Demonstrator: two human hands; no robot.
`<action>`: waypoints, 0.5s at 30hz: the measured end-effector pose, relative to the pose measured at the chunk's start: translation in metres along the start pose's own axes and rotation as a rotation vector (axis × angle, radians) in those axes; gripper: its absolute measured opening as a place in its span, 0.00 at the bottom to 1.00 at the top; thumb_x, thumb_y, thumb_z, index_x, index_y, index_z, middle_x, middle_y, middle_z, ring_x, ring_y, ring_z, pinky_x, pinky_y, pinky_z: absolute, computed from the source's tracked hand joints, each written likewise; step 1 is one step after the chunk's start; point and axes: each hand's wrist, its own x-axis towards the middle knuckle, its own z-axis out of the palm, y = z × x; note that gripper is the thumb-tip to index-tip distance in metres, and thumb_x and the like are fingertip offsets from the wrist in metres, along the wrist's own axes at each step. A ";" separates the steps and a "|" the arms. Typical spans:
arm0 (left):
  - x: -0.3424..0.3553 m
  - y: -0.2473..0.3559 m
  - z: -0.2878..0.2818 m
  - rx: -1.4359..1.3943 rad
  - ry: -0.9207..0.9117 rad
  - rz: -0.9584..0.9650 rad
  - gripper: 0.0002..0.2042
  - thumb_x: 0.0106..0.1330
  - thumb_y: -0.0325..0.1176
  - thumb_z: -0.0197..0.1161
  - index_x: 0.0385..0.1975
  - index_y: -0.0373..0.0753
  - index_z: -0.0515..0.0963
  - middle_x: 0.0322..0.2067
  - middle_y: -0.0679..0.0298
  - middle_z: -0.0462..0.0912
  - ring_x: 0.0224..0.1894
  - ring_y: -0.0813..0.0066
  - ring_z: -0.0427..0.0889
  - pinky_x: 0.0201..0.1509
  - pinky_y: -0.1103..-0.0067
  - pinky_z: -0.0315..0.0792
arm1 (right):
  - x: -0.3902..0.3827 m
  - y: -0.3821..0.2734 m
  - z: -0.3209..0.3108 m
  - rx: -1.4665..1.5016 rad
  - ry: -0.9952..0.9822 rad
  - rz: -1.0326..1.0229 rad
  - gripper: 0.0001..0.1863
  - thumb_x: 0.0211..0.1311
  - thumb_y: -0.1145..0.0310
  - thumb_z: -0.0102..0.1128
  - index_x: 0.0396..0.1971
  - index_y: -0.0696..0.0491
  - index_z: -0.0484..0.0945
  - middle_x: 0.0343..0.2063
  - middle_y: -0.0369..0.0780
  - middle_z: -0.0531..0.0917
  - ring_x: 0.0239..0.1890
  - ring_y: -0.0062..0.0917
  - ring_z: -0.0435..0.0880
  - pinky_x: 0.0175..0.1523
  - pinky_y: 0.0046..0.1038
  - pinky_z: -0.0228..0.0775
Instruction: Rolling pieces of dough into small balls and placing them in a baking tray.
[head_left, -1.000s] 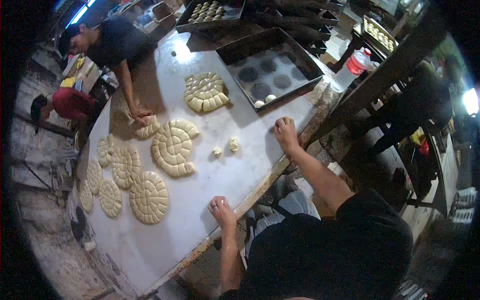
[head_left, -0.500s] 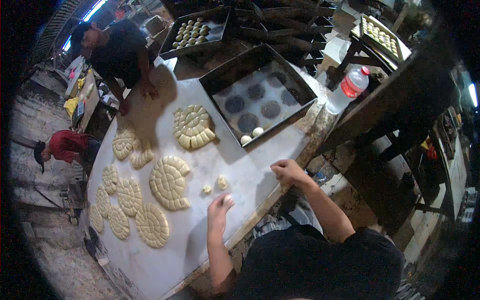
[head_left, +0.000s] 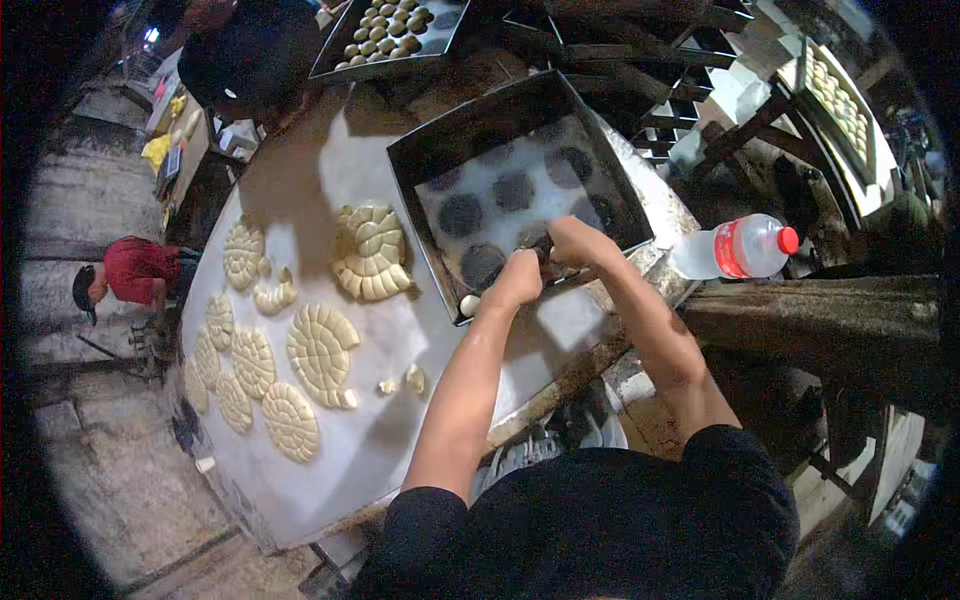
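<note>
Both hands are reaching into a dark square metal tray [head_left: 440, 175] with round blackened patches, on a pale worktable [head_left: 250, 500]. My left hand [head_left: 515, 276] is closed just inside its front edge; what it holds is hidden. My right hand [head_left: 578, 243] is closed beside it, farther right; its contents cannot be made out. One pale dough ball [head_left: 469, 305] shows in the tray's front corner. Left of the tray lie several coiled, scored dough discs [head_left: 322, 355] and two small dough lumps [head_left: 416, 380]. A clear bottle [head_left: 730, 247] with red cap stands at the right edge.
A person in dark clothing [head_left: 235, 55] leans at the far end; another in red [head_left: 140, 270] is at left. A tray of dough balls [head_left: 385, 35] is behind, another tray [head_left: 835, 100] at upper right. A dark beam [head_left: 780, 330] borders the right.
My hands have moved forward from above the table into the tray; my left had a small pale ball half a second ago. The view has shifted, and the co-worker's arm has left the dough.
</note>
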 end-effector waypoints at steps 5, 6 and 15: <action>-0.002 0.000 -0.011 -0.022 -0.032 -0.047 0.11 0.60 0.19 0.57 0.38 0.27 0.84 0.44 0.34 0.85 0.50 0.34 0.84 0.57 0.52 0.77 | 0.017 0.009 0.022 -0.228 -0.060 -0.069 0.21 0.44 0.65 0.79 0.41 0.58 0.89 0.38 0.56 0.89 0.43 0.51 0.91 0.45 0.48 0.84; -0.002 0.002 -0.013 -0.036 -0.056 -0.050 0.11 0.60 0.19 0.56 0.38 0.27 0.84 0.43 0.35 0.86 0.50 0.34 0.84 0.57 0.52 0.77 | 0.015 0.010 0.023 -0.250 -0.045 -0.043 0.22 0.45 0.63 0.79 0.40 0.57 0.89 0.38 0.55 0.89 0.44 0.51 0.91 0.46 0.48 0.84; -0.090 0.009 -0.011 -0.025 0.293 0.058 0.20 0.70 0.34 0.63 0.61 0.39 0.77 0.66 0.46 0.74 0.68 0.39 0.70 0.74 0.52 0.63 | -0.016 0.004 0.009 -0.369 0.054 0.386 0.14 0.52 0.64 0.70 0.37 0.55 0.89 0.47 0.52 0.89 0.54 0.49 0.88 0.55 0.53 0.80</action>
